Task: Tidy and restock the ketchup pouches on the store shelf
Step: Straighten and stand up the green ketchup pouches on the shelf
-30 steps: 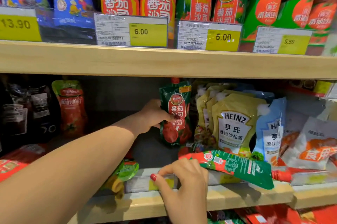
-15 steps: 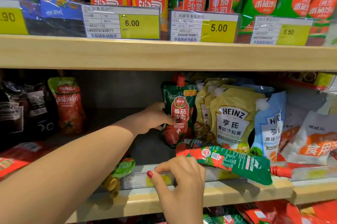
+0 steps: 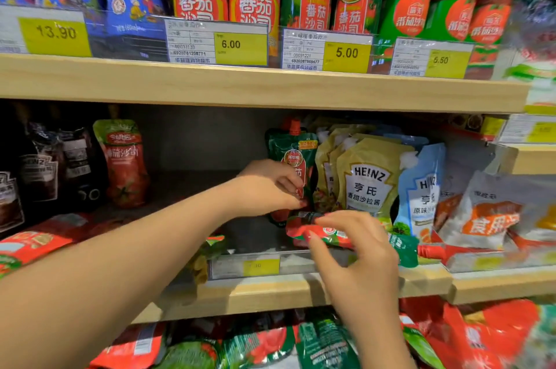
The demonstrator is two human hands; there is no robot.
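Observation:
A green and red ketchup pouch (image 3: 296,149) with a red spout stands upright on the middle shelf (image 3: 270,290). My left hand (image 3: 267,185) reaches in from the left and its fingers pinch the front of this standing pouch. A second green and red ketchup pouch (image 3: 403,244) lies flat along the shelf's front, its red cap (image 3: 430,251) pointing right. My right hand (image 3: 358,251) is over the lying pouch's left end, fingers curled around it. Another red ketchup pouch (image 3: 126,161) stands alone further left.
Yellow Heinz salad dressing pouches (image 3: 367,176) and a blue one (image 3: 424,188) crowd the standing pouch's right side. Dark Heinz pouches (image 3: 42,170) sit at far left. Bottles and price tags (image 3: 240,44) line the upper shelf. More ketchup pouches (image 3: 258,344) fill the shelf below.
My right hand has moved right and up from the price-tag rail onto the lying pouch's left end. My left hand has slid further across the standing pouch's front.

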